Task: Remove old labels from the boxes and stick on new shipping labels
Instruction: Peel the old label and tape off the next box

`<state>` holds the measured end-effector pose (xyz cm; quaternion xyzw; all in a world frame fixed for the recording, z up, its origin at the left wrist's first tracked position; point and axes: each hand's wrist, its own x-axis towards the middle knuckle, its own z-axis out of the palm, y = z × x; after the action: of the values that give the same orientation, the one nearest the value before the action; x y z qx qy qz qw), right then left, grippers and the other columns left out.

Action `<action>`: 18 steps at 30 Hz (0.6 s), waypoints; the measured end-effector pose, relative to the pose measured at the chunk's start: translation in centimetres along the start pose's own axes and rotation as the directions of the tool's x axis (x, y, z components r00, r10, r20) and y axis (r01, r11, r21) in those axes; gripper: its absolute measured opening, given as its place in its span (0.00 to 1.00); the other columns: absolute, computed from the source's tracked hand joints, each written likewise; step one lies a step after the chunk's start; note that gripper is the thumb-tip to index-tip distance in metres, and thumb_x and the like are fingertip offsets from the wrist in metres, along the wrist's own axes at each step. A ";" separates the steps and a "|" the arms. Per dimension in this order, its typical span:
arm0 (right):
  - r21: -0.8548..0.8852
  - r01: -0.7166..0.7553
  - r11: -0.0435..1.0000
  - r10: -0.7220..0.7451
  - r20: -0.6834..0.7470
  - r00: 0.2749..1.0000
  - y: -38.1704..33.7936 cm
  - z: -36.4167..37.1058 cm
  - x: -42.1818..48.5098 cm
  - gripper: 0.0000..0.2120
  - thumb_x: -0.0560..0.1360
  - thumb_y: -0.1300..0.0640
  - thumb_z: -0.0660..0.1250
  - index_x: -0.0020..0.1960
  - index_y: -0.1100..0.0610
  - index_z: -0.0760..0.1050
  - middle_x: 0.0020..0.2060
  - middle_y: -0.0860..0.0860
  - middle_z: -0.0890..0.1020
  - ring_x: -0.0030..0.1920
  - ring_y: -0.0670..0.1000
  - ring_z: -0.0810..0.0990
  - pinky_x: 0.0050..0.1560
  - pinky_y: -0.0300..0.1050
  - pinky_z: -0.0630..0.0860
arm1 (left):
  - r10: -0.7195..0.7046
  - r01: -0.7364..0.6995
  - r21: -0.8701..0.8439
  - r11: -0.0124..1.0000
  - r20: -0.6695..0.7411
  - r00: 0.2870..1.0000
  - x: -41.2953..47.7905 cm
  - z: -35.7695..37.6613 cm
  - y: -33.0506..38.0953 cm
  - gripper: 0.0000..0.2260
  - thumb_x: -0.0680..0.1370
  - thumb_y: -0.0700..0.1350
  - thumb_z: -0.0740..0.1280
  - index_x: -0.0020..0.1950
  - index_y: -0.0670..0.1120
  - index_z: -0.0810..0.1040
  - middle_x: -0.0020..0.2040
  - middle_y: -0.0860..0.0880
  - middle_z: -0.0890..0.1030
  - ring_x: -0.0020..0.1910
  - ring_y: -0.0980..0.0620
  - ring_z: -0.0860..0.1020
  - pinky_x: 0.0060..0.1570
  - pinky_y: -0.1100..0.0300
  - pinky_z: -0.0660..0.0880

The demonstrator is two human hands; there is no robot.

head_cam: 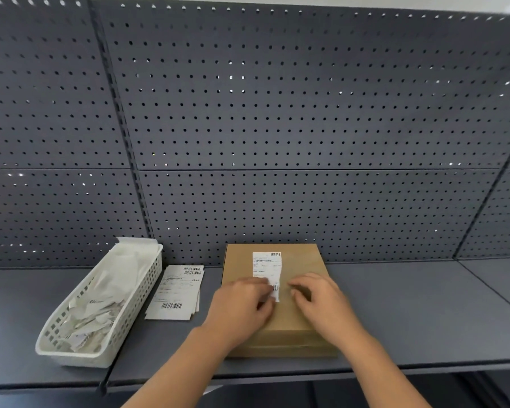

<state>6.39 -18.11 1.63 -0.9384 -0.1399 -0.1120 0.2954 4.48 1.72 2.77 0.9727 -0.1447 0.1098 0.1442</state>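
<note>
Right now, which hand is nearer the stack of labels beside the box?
Left. The left hand is on the box just right of the stack of labels; the right hand lies farther right.

The single wide-angle camera rode on the person's head and looked forward and down across the dark shelf (pixel 409 304) toward the pegboard wall (pixel 277 113) at the far side, which filled most of the view. It stood close. The box (pixel 295 260) and its label (pixel 267 265) lay just below centre, and the left hand (pixel 242 301) and right hand (pixel 318 298) sat low, their forearms cut off at the near edge.
</note>
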 end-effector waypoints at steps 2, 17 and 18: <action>-0.011 0.002 1.000 -0.002 0.024 1.000 -0.1 0.3 0.6 0.11 0.80 0.53 0.66 0.59 0.46 0.83 0.54 0.39 0.81 0.60 0.46 0.75 0.63 0.45 0.73 | -0.016 0.016 0.016 1.000 0.019 1.000 0.4 -0.1 -0.2 0.16 0.82 0.59 0.60 0.64 0.58 0.81 0.66 0.62 0.79 0.63 0.53 0.78 0.55 0.57 0.76; -0.043 -0.007 0.999 0.003 -0.086 0.996 0.4 2.0 1.1 0.07 0.79 0.50 0.66 0.53 0.42 0.81 0.48 0.36 0.75 0.55 0.40 0.69 0.57 0.41 0.65 | -0.106 0.096 0.086 0.992 0.118 0.987 1.8 0.6 -0.4 0.18 0.80 0.67 0.61 0.64 0.63 0.81 0.60 0.56 0.83 0.60 0.51 0.80 0.54 0.55 0.77; -0.046 -0.003 0.999 -0.001 -0.091 0.996 0.4 2.1 1.0 0.06 0.79 0.50 0.66 0.53 0.42 0.81 0.48 0.36 0.75 0.54 0.40 0.69 0.57 0.41 0.65 | -0.103 0.093 0.093 0.991 0.111 0.988 1.8 0.5 -0.3 0.17 0.80 0.66 0.61 0.63 0.62 0.81 0.60 0.57 0.83 0.60 0.51 0.80 0.54 0.55 0.78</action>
<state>7.75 -17.05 0.04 -0.9390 -0.1234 -0.1576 0.2797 6.31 1.36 2.64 0.9888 -0.1000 0.0521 0.0982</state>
